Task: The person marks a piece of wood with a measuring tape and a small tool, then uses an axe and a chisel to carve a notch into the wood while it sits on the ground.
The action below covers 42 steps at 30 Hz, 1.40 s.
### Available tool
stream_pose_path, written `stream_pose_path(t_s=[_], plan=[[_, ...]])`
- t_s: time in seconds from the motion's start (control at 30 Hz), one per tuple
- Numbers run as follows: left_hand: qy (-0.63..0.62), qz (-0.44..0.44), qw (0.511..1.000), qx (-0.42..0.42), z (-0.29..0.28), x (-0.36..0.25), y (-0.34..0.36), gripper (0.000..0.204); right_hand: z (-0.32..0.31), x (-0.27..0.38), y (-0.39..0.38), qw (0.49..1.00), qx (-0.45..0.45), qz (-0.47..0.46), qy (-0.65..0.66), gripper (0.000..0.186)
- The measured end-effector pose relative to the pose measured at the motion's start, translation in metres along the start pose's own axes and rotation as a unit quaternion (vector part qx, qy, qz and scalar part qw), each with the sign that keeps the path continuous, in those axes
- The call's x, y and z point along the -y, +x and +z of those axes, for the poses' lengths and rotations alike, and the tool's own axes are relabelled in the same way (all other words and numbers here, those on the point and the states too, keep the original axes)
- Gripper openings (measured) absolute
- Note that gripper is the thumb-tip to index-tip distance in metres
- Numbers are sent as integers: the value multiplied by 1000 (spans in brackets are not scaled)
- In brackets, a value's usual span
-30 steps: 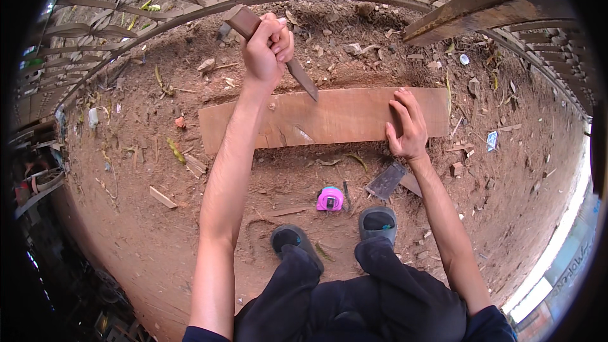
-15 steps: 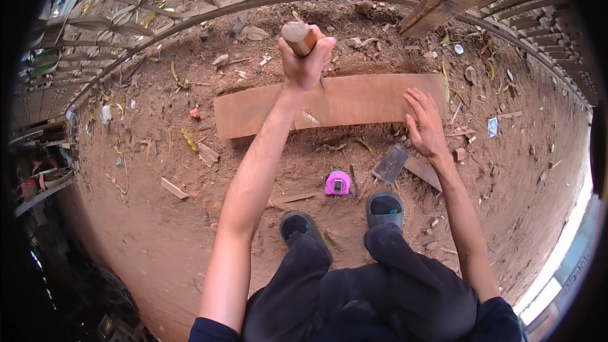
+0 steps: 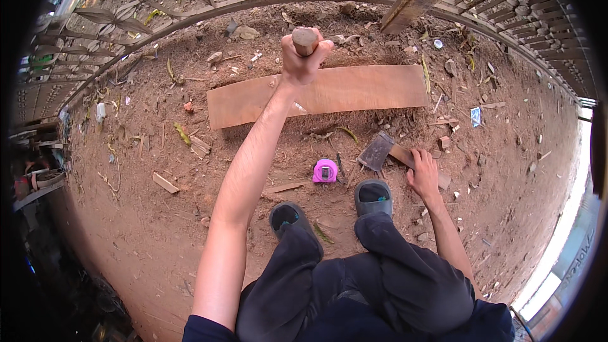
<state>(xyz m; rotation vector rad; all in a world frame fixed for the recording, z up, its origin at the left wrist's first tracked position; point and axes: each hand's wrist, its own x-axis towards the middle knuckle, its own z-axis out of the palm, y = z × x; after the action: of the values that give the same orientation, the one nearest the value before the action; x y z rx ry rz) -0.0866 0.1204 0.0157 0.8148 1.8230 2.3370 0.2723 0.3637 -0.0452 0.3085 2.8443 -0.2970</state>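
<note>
My left hand (image 3: 303, 63) is closed around the handle of a chisel (image 3: 304, 40), held upright over a wooden board (image 3: 373, 87) lying on the dirt; the blade is hidden behind my hand. My right hand (image 3: 424, 177) has its fingers curled over the wooden handle of a hatchet (image 3: 375, 150), whose dark head lies on the ground below the board. Beside it, a pink tape measure (image 3: 325, 170) rests just ahead of my grey sandals (image 3: 373, 197).
A metal grille (image 3: 114, 19) curves along the far side, with a thick upright post (image 3: 411, 0) at the right. Wood scraps (image 3: 164, 182), stones and litter are scattered over the dirt (image 3: 139, 228). Dark clutter (image 3: 38, 177) lines the left edge.
My right hand has left the board's right end and moved down onto the hatchet handle. My left hand has moved right since a second ago and turned the chisel upright.
</note>
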Motion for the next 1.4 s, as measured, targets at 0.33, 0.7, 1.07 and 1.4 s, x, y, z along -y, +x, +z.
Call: stream_pose_path(t_s=[0.33,0.7,1.07,1.4], plan=[[15,0,999,-40,-3,7,-2,24,-14,29,9,995,37,77,-42,50],[-3,-3,1000,-19,-2,3,-2,28,-59,26,2,910,171,199,319,49],[59,-1,998,-29,-11,1,-6,25,-120,76,33,534,408,64,738,29],[100,12,995,-13,5,10,0,25,-297,154,92,744,228,-12,628,17]])
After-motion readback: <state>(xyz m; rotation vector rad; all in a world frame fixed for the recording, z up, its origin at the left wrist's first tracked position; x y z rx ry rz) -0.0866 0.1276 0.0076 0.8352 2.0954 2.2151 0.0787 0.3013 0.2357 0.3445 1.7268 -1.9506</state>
